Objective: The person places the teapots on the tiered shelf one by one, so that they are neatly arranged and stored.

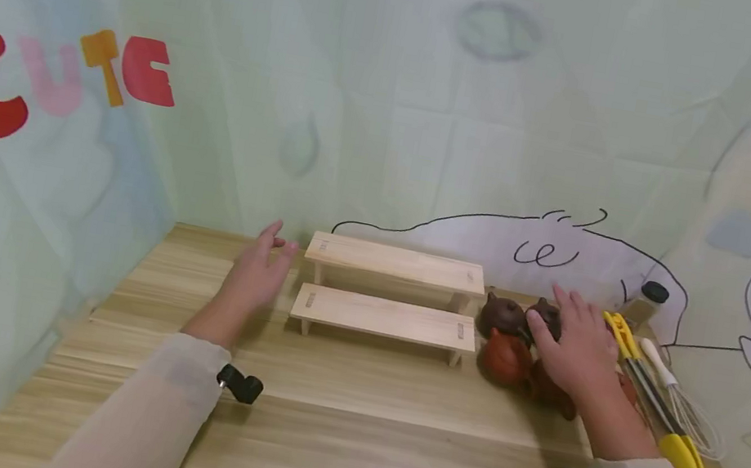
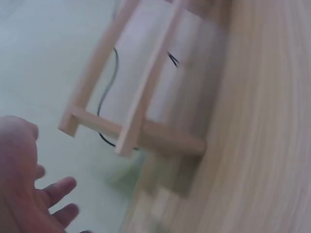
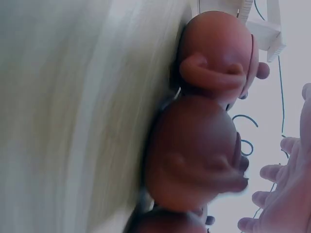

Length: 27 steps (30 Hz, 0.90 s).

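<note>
The right hand (image 1: 576, 346) is above a close group of small clay teapots, which stands on the wooden table (image 1: 339, 451) at the right end of the wooden steps (image 1: 395, 261). Its fingers are extended and a little separated, and they hold nothing. In the right wrist view a gap shows between these fingers and the nearest pots. The left hand (image 1: 257, 272) is near the left end of the steps, apart from them, with relaxed, spread fingers and nothing in its hold.

The teapots have round bodies, lids with small knobs, and curved handles. At the back is a dark brown teapot (image 1: 502, 315); just in front of it stands an orange-brown teapot (image 1: 505, 361), and to the right of this, a reddish-brown teapot (image 1: 549, 389). The steps are pale wood, a higher board behind a lower one. To the right of the hand lie yellow-ended tongs (image 1: 648, 396) and a whisk (image 1: 671, 384) with white handle; a black-lidded jar (image 1: 645, 306) stands behind.

The right hand and forearm cover part of the group, so perhaps more pots are there than I can count. The left wrist view is blurred, and the lowest pot in the right wrist view is cut by the edge.
</note>
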Each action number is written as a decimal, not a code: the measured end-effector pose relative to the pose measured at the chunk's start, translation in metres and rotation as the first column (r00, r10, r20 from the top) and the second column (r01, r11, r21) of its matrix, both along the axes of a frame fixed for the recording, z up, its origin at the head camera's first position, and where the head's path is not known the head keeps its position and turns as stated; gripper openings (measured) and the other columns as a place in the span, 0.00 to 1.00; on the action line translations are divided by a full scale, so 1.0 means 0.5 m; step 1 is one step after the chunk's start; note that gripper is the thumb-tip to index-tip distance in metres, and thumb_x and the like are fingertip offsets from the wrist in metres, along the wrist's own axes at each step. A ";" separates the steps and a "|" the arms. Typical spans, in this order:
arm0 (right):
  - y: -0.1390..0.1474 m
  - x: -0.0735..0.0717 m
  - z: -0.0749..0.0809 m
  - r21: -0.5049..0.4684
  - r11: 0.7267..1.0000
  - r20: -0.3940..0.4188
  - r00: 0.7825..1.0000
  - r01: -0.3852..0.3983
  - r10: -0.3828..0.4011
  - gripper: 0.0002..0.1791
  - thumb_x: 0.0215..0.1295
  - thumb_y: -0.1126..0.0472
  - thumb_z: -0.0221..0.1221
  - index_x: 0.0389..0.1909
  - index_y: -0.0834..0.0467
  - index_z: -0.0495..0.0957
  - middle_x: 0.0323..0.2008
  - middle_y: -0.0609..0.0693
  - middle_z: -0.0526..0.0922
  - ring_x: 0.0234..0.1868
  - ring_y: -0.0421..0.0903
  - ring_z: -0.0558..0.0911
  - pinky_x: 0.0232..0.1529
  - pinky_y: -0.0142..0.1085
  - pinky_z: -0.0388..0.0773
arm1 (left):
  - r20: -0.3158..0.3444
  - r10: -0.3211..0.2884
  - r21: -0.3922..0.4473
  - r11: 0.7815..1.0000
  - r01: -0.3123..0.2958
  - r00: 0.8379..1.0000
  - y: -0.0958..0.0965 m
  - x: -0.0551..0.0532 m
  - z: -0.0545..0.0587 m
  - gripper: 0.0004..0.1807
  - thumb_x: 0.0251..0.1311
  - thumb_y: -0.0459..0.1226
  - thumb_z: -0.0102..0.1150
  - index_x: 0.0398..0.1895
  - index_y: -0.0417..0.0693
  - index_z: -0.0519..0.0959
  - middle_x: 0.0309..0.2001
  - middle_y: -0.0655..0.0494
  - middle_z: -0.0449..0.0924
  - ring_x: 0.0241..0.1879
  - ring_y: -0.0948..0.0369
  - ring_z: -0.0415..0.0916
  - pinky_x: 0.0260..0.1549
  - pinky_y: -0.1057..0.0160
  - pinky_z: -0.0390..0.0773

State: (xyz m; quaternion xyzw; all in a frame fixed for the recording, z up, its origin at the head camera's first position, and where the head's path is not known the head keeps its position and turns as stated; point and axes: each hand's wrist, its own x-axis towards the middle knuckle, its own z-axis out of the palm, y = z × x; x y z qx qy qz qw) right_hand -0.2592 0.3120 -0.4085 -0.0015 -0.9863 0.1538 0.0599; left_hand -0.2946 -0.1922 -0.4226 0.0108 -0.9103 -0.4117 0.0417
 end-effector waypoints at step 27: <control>0.202 0.091 -0.014 -0.173 0.984 0.183 0.983 0.040 -0.007 0.58 0.73 0.31 0.60 0.82 0.71 0.50 0.75 0.82 0.60 0.71 0.83 0.64 0.65 0.78 0.68 | 0.331 -0.296 0.385 0.909 0.158 0.896 0.014 -0.001 -0.041 0.37 0.71 0.38 0.65 0.78 0.37 0.63 0.77 0.38 0.64 0.69 0.46 0.71 0.71 0.47 0.75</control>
